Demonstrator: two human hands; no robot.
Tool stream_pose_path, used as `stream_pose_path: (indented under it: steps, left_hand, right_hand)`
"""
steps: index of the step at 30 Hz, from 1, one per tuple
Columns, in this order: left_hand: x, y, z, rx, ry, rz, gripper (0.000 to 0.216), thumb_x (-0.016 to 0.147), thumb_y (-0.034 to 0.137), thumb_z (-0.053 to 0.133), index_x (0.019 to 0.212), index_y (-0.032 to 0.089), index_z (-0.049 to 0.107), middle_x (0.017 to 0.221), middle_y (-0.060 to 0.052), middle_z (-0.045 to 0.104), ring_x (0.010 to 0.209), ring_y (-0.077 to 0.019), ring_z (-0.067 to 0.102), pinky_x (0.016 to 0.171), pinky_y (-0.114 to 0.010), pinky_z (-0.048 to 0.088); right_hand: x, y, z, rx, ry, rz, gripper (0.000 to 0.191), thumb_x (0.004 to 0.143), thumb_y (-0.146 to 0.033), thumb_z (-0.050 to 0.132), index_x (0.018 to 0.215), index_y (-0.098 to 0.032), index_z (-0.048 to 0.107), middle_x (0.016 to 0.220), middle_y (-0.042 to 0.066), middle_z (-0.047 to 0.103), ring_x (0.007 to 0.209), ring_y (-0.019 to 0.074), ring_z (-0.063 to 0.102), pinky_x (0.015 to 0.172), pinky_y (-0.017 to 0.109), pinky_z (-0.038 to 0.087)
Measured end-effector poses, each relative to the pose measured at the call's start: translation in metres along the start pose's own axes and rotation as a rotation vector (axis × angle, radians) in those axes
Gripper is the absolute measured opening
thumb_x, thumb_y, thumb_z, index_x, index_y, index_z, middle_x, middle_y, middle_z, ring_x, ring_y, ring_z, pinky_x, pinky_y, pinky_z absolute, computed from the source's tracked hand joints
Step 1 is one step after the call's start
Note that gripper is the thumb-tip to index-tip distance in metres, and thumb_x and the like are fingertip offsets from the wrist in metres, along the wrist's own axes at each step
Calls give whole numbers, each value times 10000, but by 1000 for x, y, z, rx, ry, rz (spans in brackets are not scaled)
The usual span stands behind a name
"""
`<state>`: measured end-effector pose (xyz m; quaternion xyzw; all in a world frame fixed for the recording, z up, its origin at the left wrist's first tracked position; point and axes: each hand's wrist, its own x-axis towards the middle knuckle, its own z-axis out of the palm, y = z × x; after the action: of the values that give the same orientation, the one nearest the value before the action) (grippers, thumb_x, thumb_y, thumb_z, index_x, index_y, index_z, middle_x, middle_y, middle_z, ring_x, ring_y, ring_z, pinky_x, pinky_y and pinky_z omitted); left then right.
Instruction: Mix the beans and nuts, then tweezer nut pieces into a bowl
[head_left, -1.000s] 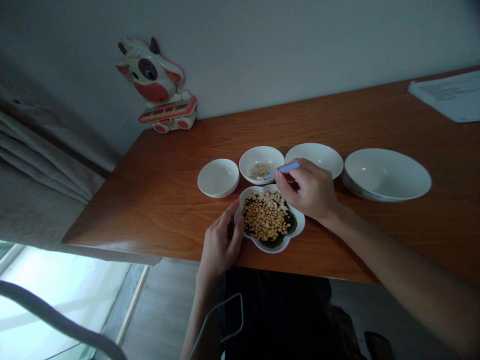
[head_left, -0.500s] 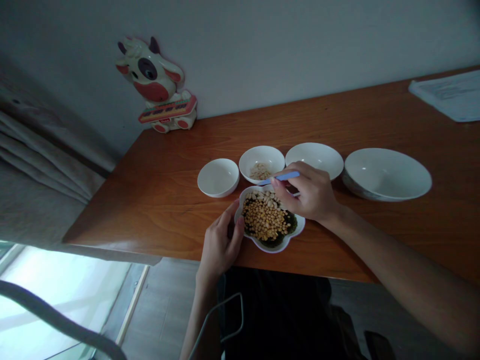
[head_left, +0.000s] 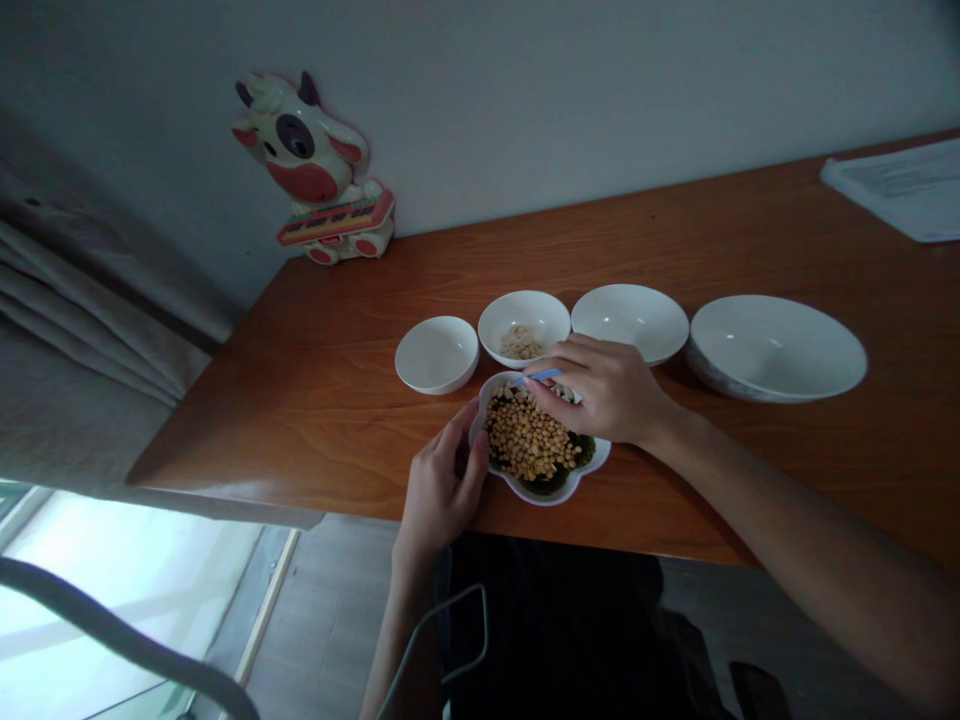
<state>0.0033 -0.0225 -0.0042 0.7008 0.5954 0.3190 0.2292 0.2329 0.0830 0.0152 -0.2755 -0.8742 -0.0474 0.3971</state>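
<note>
A white flower-shaped bowl (head_left: 556, 489) near the table's front edge holds yellow kernels and pale seeds over something dark. My left hand (head_left: 442, 485) grips the bowl's left rim, fingers curled on it. Over the bowl's far side, my right hand (head_left: 600, 390) pinches blue tweezers (head_left: 541, 376), their tips down among the pale seeds. Just behind stands a small white bowl (head_left: 525, 320) with a few pale seeds in it.
An empty small bowl (head_left: 436, 353) sits at the left, with two larger empty white bowls (head_left: 631, 316) (head_left: 776, 346) in a row to the right. A cow-shaped toy (head_left: 315, 170) leans on the wall. Papers (head_left: 896, 187) lie far right. The wooden table (head_left: 315, 420) ends near my body.
My right hand has brought the blue tweezers back from the small seed bowl and down into the flower-shaped bowl. My left hand has stayed on the rim.
</note>
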Motion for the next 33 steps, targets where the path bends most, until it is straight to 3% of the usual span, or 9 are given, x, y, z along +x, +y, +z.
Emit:
stream_pose_path:
  steps: [9,18,33]
  left_hand:
    - [0,-1,0,0,-2,4,450,1062,363,483,1476,189,523,1054,-89,756,970,-221,730,871,-329,570]
    - [0,-1,0,0,-1,2,453,1066,364,476,1480,184,521,1094,-98,754,974,-220,731,873,-328,570]
    - [0,-1,1,3,-2,-1,460,1066,364,477,1487,184,514,1126,-106,754,973,-220,735,881,-332,571]
  right_hand:
    - [0,0,0,-16,-39,-17,162,928,-254,636,858,-183,764,799,35,732,738,173,650,655,318,490]
    - [0,1,-1,-114,-40,-139,198,952,-264,616,858,-173,765,739,20,714,697,162,626,619,311,478]
    - [1,-2,-1,-41,26,-88,182,944,-217,606,800,-169,708,735,25,713,709,168,634,642,311,489]
